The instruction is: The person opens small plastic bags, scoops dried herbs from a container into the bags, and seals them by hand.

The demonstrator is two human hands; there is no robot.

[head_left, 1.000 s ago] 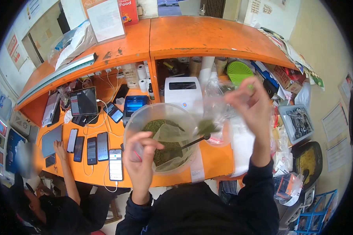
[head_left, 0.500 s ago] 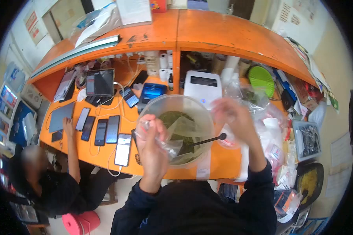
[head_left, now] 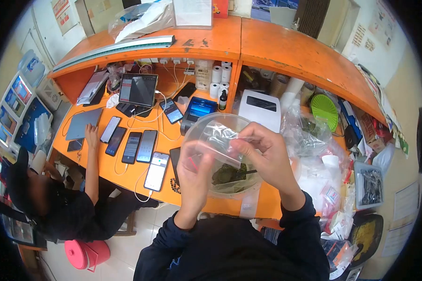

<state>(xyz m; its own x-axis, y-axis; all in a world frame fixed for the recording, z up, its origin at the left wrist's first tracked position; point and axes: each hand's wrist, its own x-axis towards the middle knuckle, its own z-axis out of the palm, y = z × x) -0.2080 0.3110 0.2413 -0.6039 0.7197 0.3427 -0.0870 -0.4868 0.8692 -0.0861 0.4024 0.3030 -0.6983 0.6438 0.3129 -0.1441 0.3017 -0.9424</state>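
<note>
Over the round clear tub (head_left: 195, 124), both hands pinch a small clear plastic bag (head_left: 219, 136). On the bag's left side is my left hand (head_left: 195, 164), closed on its edge, with a bit of red showing at the fingers. My right hand (head_left: 262, 152) grips the bag's right edge between thumb and fingers. Below them, green leafy matter (head_left: 229, 173) lies in the tub with a black-handled utensil (head_left: 251, 172) in it. The bag looks flat, and I cannot see anything in it.
At the left a seated person (head_left: 65, 201) rests a hand near a grey tablet (head_left: 84, 123). Several phones (head_left: 156, 172) lie on the orange counter. A white device (head_left: 259, 110) stands behind the tub. Right are piled plastic bags (head_left: 305, 136) and a grey bin (head_left: 369, 187).
My right hand has moved left from beside the tub to the bag, and the bag is now stretched between both hands. The filled bag seen earlier at my right hand is out of it. The view has shifted.
</note>
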